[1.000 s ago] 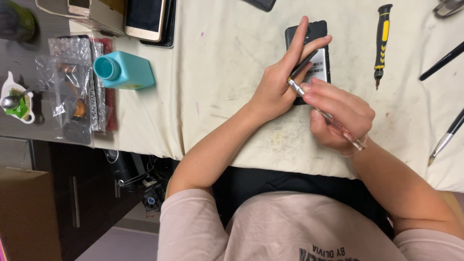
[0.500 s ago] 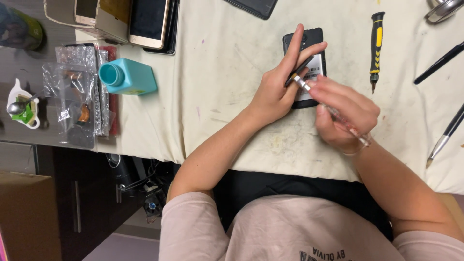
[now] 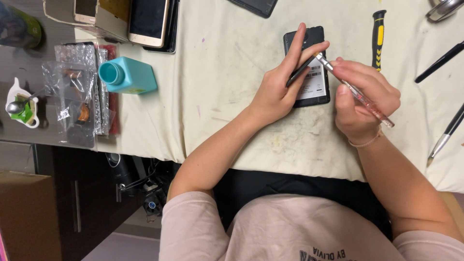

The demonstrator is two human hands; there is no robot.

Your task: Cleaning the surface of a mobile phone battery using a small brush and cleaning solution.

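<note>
A black phone (image 3: 313, 35) lies back-up on the stained cream cloth (image 3: 227, 96), showing a white label. My left hand (image 3: 278, 89) rests on the phone's left side and holds it, fingers stretched up. A thin dark strip (image 3: 297, 73) sits between them. My right hand (image 3: 365, 96) grips a slim screwdriver (image 3: 357, 94) with a clear reddish handle. Its metal tip touches the phone near my left fingertip.
A teal bottle (image 3: 128, 75) lies at the left, beside plastic bags of small parts (image 3: 77, 92). Several phones (image 3: 147, 21) are stacked at top left. A yellow-black screwdriver (image 3: 378, 31) and dark slim tools (image 3: 440, 55) (image 3: 447, 133) lie at the right. The table's front edge runs below my forearms.
The screwdriver tip has moved from the phone's left edge up toward its middle. My left hand stays on the phone. The view has shifted slightly.
</note>
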